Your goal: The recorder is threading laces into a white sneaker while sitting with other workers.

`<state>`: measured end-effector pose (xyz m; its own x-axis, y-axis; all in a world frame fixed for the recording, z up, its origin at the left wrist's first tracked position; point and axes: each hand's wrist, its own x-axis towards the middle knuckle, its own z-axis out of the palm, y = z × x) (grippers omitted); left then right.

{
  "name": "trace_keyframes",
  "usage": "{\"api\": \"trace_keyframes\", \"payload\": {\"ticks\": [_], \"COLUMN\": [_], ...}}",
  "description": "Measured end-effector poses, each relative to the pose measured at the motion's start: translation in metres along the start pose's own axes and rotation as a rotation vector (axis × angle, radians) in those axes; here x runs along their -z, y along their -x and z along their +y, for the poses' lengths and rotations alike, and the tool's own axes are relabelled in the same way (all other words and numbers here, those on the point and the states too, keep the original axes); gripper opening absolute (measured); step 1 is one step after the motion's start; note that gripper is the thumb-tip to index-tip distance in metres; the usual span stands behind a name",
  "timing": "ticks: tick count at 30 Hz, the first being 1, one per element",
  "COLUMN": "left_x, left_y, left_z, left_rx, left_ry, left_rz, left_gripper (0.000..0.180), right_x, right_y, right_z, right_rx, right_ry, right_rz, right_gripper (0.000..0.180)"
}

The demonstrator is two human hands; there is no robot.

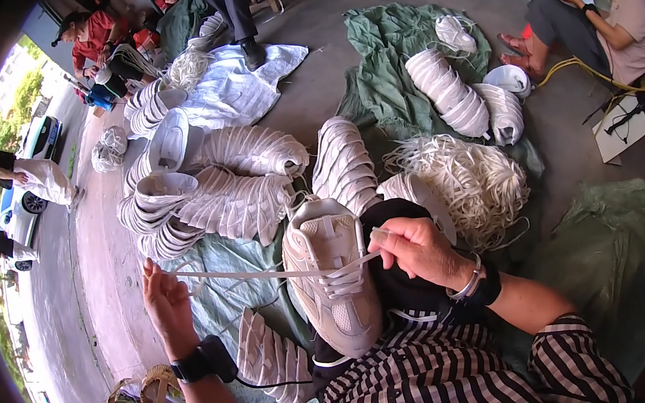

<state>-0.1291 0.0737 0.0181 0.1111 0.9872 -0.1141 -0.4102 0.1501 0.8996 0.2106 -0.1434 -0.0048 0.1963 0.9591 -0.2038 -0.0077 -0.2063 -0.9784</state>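
Beige sneaker (332, 281) on lap, toe away. Left hand (164, 300), left of sneaker, pinches white lace (227, 275) pulled taut. Right hand (417, 250), just right of sneaker, pinches other lace end. Lace pile (469, 179) behind sneaker.

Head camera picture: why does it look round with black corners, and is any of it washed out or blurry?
Head view: a fisheye lens bends straight edges and leaves a black rim. Daylight at the far left washes out the street. The middle is sharp: the shoe, the lace, the left hand and right hand show no blur. Soft, even light, faint shadows.
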Motion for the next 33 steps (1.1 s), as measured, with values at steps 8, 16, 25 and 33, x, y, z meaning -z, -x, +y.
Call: {"api": "trace_keyframes", "payload": {"ticks": [8, 16, 25, 33], "left_x": [0.001, 0.061, -0.087, -0.102], "left_y": [0.0, 0.016, 0.087, 0.108], "left_z": [0.001, -0.094, -0.089, -0.088], "left_rx": [-0.012, 0.061, -0.017, 0.146], "left_ry": [-0.245, -1.226, -0.646, -1.249], "left_rz": [-0.067, -0.2, -0.428, -0.654], "left_gripper": [0.012, 0.037, 0.028, 0.036], "right_x": [0.028, 0.135, 0.025, -0.006], "right_y": [0.01, 0.024, 0.003, 0.003], "right_z": [0.03, 0.112, 0.018, 0.039], "right_rx": [0.332, -0.244, 0.335, 0.438], "right_ry": [0.456, 0.499, 0.164, 0.558], "right_rz": [-0.095, 0.287, 0.211, 0.177], "right_gripper": [0.019, 0.025, 0.015, 0.009]}}
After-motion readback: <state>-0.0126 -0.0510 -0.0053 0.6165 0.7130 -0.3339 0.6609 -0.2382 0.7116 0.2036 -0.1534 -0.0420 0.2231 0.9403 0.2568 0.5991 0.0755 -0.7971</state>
